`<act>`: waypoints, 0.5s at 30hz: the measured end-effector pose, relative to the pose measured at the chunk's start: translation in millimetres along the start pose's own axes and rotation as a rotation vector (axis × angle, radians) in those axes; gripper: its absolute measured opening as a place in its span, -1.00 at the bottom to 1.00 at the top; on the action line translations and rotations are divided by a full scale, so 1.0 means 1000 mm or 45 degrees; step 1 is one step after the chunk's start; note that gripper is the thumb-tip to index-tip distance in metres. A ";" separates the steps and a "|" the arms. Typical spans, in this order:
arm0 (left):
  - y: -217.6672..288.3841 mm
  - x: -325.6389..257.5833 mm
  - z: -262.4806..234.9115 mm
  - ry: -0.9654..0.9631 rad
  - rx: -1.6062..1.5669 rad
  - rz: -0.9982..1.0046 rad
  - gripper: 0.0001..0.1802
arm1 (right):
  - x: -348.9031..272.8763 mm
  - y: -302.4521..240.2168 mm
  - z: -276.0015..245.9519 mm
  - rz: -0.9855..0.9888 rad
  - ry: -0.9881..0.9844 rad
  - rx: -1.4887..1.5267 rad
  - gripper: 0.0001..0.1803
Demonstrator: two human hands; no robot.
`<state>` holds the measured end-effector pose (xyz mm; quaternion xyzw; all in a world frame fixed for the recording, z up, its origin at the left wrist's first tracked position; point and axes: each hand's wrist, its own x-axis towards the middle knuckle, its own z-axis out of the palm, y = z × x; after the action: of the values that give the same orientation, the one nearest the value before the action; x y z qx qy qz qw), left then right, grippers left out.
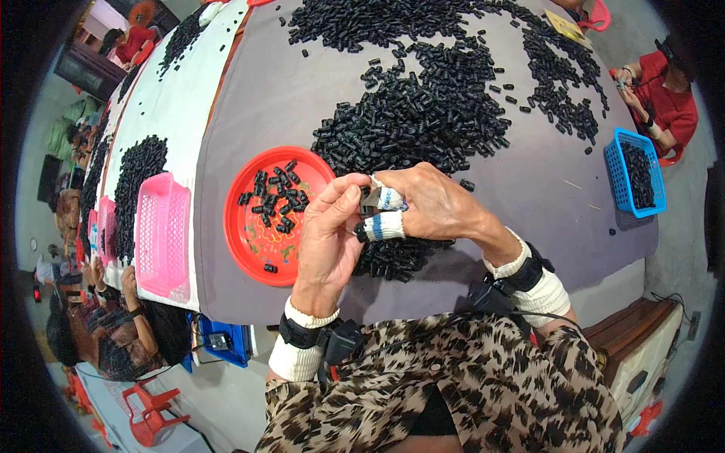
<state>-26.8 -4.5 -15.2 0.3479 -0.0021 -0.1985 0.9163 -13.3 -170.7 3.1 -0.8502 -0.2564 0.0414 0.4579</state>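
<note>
My left hand (326, 238) and my right hand (445, 202) meet above the grey-covered table, fingers closed together. Between the fingertips is a small black cylindrical piece (365, 194), mostly hidden by them. White wraps with blue marks cover some fingers of my right hand. Just left of my left hand sits a round red tray (232, 226) with loose black cylindrical pieces (269, 204) in it. A large heap of the same black pieces (423, 113) spreads beyond my hands, and part of it shows beneath them.
Pink baskets, one large (162, 234), stand on the white-covered table at left. A blue basket (655, 204) of black pieces is at the table's right edge. A person in red (664, 106) works at far right; another person (113, 340) sits at left, near a red stool (151, 411).
</note>
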 end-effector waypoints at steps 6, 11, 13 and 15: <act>0.004 0.001 -0.015 0.076 -0.025 0.046 -0.80 | -0.001 0.003 0.006 0.100 0.060 0.248 -0.57; 0.032 -0.002 -0.058 0.350 0.254 0.219 -0.81 | -0.004 0.017 -0.005 0.181 0.206 0.235 -0.62; 0.043 -0.004 -0.080 0.549 0.569 0.372 -0.81 | -0.005 0.029 -0.006 0.148 0.264 0.275 -0.65; 0.050 -0.009 -0.089 0.655 0.776 0.434 -0.76 | -0.007 0.024 -0.016 0.240 0.247 0.277 -0.76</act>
<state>-4.0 89.5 -50.0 0.6353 0.1105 0.0586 0.7621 -5.1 -197.3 -8.4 -0.8159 -0.1241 0.0292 0.5640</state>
